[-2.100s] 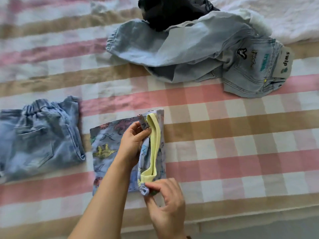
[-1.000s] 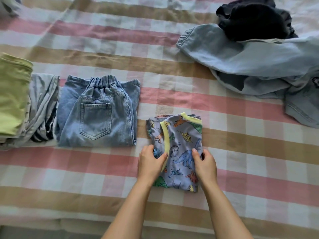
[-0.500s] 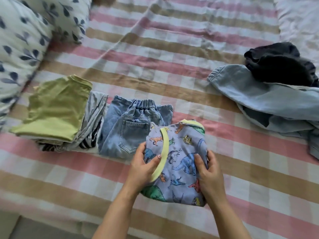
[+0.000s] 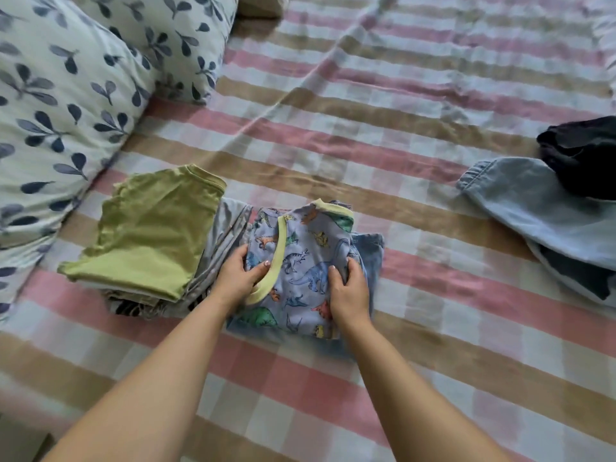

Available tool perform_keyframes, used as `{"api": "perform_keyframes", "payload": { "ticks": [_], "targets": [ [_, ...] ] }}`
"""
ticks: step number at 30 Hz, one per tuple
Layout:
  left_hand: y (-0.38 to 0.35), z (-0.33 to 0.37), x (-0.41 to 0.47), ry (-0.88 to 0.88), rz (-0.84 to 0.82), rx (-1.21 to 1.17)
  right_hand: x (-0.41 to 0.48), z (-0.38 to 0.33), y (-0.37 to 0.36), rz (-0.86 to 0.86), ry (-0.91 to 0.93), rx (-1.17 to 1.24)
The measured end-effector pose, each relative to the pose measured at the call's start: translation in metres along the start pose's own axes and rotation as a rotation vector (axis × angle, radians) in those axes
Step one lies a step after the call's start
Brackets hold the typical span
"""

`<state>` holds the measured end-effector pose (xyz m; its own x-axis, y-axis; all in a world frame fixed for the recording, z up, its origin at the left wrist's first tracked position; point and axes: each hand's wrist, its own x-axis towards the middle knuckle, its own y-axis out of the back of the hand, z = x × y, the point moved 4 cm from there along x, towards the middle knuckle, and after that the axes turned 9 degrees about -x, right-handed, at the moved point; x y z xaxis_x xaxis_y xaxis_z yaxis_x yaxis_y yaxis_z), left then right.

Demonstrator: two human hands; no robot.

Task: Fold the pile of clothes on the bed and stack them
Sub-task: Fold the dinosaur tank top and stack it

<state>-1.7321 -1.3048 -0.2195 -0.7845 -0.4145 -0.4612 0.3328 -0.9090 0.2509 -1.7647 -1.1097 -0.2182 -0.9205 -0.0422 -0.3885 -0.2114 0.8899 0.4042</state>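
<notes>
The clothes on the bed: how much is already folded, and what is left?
Done: a green garment lies folded on a striped garment; the jeans are folded. In hand: left hand and right hand grip the folded dinosaur-print garment over the jeans. Left: a light denim garment and a dark garment, unfolded.

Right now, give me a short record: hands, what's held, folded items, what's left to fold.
left hand: grips the dinosaur-print garment, left edge
right hand: grips its right edge
garment position: folded, on top of the folded jeans
other folded: green garment on a grey striped garment, beside the jeans
left to fold: light denim and dark garment, on the right
surface: checked bedsheet
</notes>
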Motion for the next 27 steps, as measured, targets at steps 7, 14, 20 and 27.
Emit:
{"api": "perform_keyframes", "payload": {
  "ticks": [7, 14, 20, 27],
  "targets": [
    [0.018, -0.014, -0.026, -0.002, -0.033, 0.455, -0.051, 0.048, 0.009, -0.089, -0.224, 0.074],
    [0.012, -0.025, -0.053, -0.026, 0.325, 0.635, -0.062, 0.066, 0.01, -0.096, -0.338, -0.088],
    [-0.036, -0.002, -0.098, -0.365, 0.425, 0.598, -0.071, 0.068, 0.04, -0.135, -0.289, -0.353],
    [-0.183, 0.048, -0.15, -0.441, -0.005, 0.369, -0.081, 0.08, 0.182, 0.08, -0.218, -0.141]
  ]
}}
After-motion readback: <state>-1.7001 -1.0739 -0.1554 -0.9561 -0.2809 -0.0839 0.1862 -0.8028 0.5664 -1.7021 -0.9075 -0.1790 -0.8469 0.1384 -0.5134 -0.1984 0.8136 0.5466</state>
